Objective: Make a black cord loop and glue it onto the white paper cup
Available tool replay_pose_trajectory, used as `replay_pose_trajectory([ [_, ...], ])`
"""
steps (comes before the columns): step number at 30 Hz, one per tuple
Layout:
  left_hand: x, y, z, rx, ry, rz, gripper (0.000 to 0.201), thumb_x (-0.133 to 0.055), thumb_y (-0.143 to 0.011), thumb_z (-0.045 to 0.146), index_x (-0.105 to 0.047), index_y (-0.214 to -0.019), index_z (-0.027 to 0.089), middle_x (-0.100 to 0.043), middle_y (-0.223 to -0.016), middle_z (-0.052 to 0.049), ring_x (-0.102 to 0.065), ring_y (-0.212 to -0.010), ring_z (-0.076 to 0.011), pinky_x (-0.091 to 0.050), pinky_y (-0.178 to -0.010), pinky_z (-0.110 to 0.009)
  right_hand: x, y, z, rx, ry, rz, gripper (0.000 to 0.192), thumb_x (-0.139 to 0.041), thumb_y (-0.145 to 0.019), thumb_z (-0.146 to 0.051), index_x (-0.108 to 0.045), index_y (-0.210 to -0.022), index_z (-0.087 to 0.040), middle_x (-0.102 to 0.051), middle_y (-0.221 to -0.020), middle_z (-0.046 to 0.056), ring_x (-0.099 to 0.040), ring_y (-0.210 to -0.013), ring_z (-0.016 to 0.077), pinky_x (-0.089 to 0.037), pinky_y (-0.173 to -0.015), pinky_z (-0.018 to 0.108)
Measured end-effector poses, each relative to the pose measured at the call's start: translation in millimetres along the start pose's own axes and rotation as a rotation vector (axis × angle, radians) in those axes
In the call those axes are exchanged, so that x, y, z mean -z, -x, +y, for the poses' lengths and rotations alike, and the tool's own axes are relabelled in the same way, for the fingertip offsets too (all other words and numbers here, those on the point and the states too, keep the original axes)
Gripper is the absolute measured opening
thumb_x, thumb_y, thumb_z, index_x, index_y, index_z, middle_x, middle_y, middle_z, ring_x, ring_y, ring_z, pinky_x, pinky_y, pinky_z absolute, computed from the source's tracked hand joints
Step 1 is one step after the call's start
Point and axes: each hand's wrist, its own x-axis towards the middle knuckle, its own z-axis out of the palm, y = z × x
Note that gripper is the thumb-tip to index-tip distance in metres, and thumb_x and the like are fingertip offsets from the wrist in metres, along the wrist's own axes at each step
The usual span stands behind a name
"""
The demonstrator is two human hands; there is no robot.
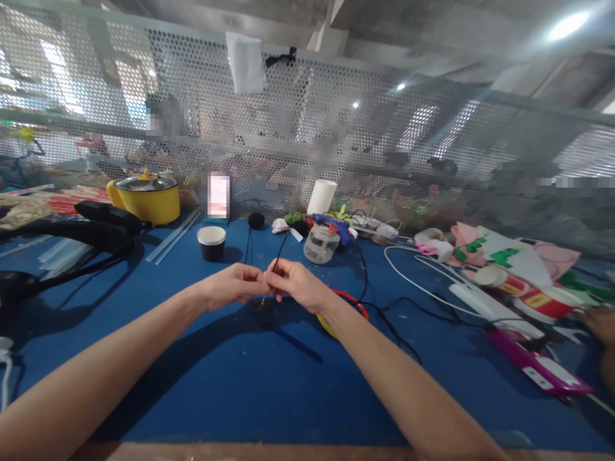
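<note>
My left hand (236, 283) and my right hand (291, 279) meet at the fingertips above the blue table, both pinched closed. From my right hand's fingers a thin black strand (281, 248) sticks up. Whatever sits between my left fingertips is too small to make out. A black ball, seemingly yarn (256, 221), lies beyond, with thin dark lines running from it towards my left hand. Under the hands is a small dark, blurred thing (263, 306). A red and yellow ring (327, 325) is partly hidden by my right forearm.
Behind the hands stand a black-and-white paper cup (211, 244), a clear jar (321, 244) and a blue glue gun (336, 227). A yellow pot (148, 200) and black stand (81, 234) are left. Cables, a purple power strip (541, 365) and another person's hand (600, 325) are right.
</note>
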Motion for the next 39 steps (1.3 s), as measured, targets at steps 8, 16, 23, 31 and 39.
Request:
replay_pose_trajectory([
  [8, 3.1, -0.5, 2.4, -0.057, -0.309, 0.096, 0.017, -0.053, -0.069, 0.029, -0.054, -0.065, 0.013, -0.044, -0.055, 0.006, -0.033, -0.050, -0.0060, -0.023, -0.048, -0.021, 3.4, -1.4, 5.4, -0.026, 0.131, 0.033, 0.029, -0.053, -0.073, -0.043, -0.045, -0.068, -0.016, -0.046, -0.052, -0.006, -0.042, -0.043, 0.0058, -0.036, -0.045, 0.021],
  [16, 4.2, -4.6, -5.5, -0.093, -0.343, 0.104, 0.020, -0.054, -0.068, 0.032, -0.052, -0.063, 0.013, -0.041, -0.054, 0.006, -0.034, -0.052, -0.0069, -0.026, -0.050, -0.021, -1.4, 0.0, 2.4, -0.044, 0.332, 0.136, 0.027, -0.053, -0.074, -0.040, -0.046, -0.065, -0.016, -0.045, -0.048, -0.006, -0.043, -0.039, 0.0061, -0.034, -0.041, 0.021],
  [23, -0.2, 0.3, 2.2, -0.027, -0.116, 0.053, 0.022, -0.057, -0.068, 0.033, -0.050, -0.062, 0.013, -0.039, -0.053, 0.007, -0.027, -0.048, -0.0050, -0.020, -0.045, -0.021, 1.7, -0.3, 2.8, -0.054, -0.089, -0.030, 0.031, -0.062, -0.065, -0.043, -0.048, -0.071, -0.016, -0.049, -0.060, -0.004, -0.046, -0.050, 0.0063, -0.039, -0.043, 0.019],
  [31, 1.0, 0.4, 2.8, 0.001, -0.094, 0.052, 0.025, -0.056, -0.068, 0.038, -0.051, -0.064, 0.013, -0.037, -0.052, 0.007, -0.024, -0.045, -0.0043, -0.019, -0.044, -0.022, -0.3, -0.2, 4.5, -0.072, 0.063, 0.079, 0.032, -0.058, -0.068, -0.046, -0.046, -0.068, -0.016, -0.046, -0.053, -0.006, -0.043, -0.044, 0.0058, -0.038, -0.040, 0.019],
  [39, 1.3, -3.8, -2.8, -0.004, -0.244, 0.133, 0.019, -0.054, -0.068, 0.029, -0.049, -0.059, 0.013, -0.043, -0.054, 0.006, -0.033, -0.051, -0.0059, -0.026, -0.049, -0.021, -2.5, -2.2, 4.6, -0.096, 0.338, 0.133, 0.025, -0.051, -0.076, -0.040, -0.045, -0.066, -0.017, -0.046, -0.048, -0.005, -0.042, -0.037, 0.0064, -0.034, -0.039, 0.020],
])
